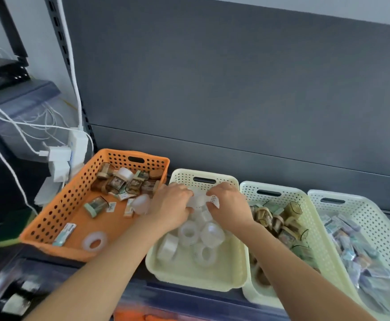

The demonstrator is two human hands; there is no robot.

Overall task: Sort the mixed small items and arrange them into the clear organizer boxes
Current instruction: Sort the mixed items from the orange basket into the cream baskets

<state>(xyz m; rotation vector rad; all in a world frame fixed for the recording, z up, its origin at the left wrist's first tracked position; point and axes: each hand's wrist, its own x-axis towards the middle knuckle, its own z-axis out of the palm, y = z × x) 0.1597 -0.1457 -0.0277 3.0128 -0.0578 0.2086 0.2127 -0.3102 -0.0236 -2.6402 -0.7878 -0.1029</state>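
Here, left hand [170, 205], right hand [232, 206] grip tape rolls [198, 201]; labels [111, 206] blurred.

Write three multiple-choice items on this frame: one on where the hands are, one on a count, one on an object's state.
1. Where are the left hand and right hand?
A) in the orange perforated plastic basket
B) in the cream perforated plastic basket beside it
C) in neither

2. How many perforated baskets stand in the row?
A) two
B) four
C) six

3. How does the translucent tape roll at the orange basket's near edge lie?
A) flat, hole up
B) on edge
C) atop another roll

Key:
1 B, both hands grip clear tape rolls at its far end.
2 B, orange, cream, a second cream basket and a whitish basket.
3 A, its ring faces up.
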